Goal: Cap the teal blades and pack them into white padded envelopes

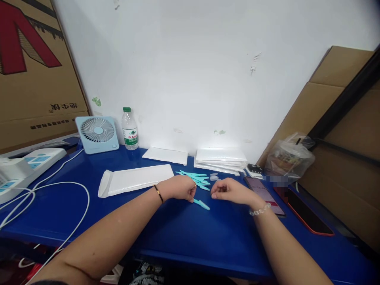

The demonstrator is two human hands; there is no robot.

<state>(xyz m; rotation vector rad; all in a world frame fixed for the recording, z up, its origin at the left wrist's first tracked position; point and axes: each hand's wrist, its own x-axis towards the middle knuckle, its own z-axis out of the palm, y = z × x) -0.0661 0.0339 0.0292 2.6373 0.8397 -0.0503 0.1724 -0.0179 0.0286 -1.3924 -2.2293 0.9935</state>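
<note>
My left hand (184, 187) is closed, pinching one end of a turquoise eyebrow razor (202, 204) low over the blue table. The razor's wider end points right and toward me. Just right of it, my right hand (227, 190) hovers with loosely curled fingers; thumb and forefinger look slightly apart, with nothing visible between them. Behind my hands lies a loose pile of similar turquoise razors (198, 180), partly hidden by my left hand. Several small translucent pieces (213, 177), perhaps blade caps, rest beside the pile.
A white padded envelope (139, 179) lies left, with a stack of white envelopes (219, 155) and another envelope (166, 154) by the wall. A fan (99, 134), bottle (130, 130) and power strip (38, 162) stand left. Phones (308, 211) and a bagged drink (289, 158) are right.
</note>
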